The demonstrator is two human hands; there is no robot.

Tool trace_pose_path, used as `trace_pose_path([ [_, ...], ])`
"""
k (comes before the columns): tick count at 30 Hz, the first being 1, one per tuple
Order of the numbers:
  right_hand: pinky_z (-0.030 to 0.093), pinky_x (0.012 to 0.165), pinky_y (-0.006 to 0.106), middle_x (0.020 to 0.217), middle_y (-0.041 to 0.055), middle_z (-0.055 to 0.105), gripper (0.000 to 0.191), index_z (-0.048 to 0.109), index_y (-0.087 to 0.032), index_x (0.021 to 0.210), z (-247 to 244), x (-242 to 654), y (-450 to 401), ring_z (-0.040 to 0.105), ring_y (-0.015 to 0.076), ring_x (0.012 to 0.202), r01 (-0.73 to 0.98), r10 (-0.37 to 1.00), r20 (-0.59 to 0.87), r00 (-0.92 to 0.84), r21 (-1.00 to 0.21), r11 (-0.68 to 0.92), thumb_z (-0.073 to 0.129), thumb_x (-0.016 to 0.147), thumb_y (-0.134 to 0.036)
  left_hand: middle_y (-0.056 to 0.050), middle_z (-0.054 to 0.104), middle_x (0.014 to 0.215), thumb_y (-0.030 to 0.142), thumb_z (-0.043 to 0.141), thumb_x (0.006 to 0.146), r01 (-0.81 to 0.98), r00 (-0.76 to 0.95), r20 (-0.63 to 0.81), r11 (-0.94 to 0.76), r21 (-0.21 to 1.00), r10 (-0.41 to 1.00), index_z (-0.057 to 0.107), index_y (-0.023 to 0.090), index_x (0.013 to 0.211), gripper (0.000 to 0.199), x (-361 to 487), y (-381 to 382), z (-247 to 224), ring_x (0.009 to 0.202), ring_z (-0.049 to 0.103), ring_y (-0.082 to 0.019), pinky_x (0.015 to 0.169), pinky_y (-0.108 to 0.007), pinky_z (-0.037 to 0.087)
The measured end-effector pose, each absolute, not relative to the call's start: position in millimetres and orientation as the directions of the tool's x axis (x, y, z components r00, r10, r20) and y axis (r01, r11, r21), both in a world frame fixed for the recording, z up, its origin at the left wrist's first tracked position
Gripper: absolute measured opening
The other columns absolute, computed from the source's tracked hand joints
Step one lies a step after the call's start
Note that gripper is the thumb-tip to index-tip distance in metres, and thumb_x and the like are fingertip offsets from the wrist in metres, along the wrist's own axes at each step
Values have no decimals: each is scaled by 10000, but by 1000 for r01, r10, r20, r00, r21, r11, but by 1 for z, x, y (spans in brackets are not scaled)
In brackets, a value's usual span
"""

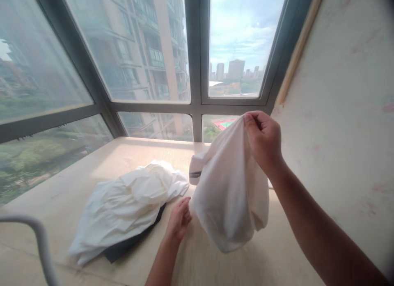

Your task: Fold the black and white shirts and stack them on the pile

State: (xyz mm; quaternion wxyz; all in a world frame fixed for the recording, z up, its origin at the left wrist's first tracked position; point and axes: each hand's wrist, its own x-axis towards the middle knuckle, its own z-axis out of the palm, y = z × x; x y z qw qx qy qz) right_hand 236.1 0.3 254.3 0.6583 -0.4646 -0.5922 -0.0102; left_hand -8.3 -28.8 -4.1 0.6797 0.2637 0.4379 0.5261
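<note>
An off-white piece of cloth (221, 195), perhaps a garment, hangs in folds above the wooden surface. My right hand (265, 139) pinches its top edge between thumb and fingers and holds it up. A dark label with light lettering (195, 174) shows on the cloth's left side. My left hand (179, 219) is low, just left of the hanging cloth, its fingers curled together with nothing visible in them. Farther left lies a crumpled white garment (129, 204). A dark flat piece (135, 241) sticks out from under its near right side.
A pale wooden surface (101, 159) runs up to the grey-framed windows (195, 72). At the lower left a grey curved tube (41, 241) rises into view. The patterned wall (338, 134) stands close on the right, beside my right arm.
</note>
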Motion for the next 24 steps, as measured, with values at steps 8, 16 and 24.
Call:
trace_pose_path([
  [8, 321, 597, 228, 654, -1, 597, 259, 603, -169, 675, 229, 186, -5, 491, 113, 618, 695, 848, 374, -375, -492, 525, 504, 914, -166, -19, 657, 939, 527, 726, 747, -301, -255, -83, 2, 954, 963, 639, 183, 1066, 477, -18, -40, 35, 698, 556, -83, 680, -223, 467],
  [16, 459, 716, 244, 845, 4, 712, 232, 691, -207, 1064, 166, 198, -28, 617, 123, 743, 247, 830, 346, -437, -841, 481, 512, 917, -198, -123, 652, 1260, 276, 714, 731, 503, 267, 330, -424, 753, 905, 598, 220, 1269, 553, 36, -44, 66, 1186, 566, -337, 964, -416, 439],
  [24, 517, 715, 349, 911, 104, 741, 359, 691, -155, 1003, -26, 332, -70, 672, 219, 739, 482, 846, 184, 500, -871, -95, 452, 840, -367, -71, 701, 763, 371, 560, 828, 506, 238, 177, -277, 817, 955, 689, 155, 767, 259, 36, 24, 54, 792, 634, -261, 733, -351, 471],
])
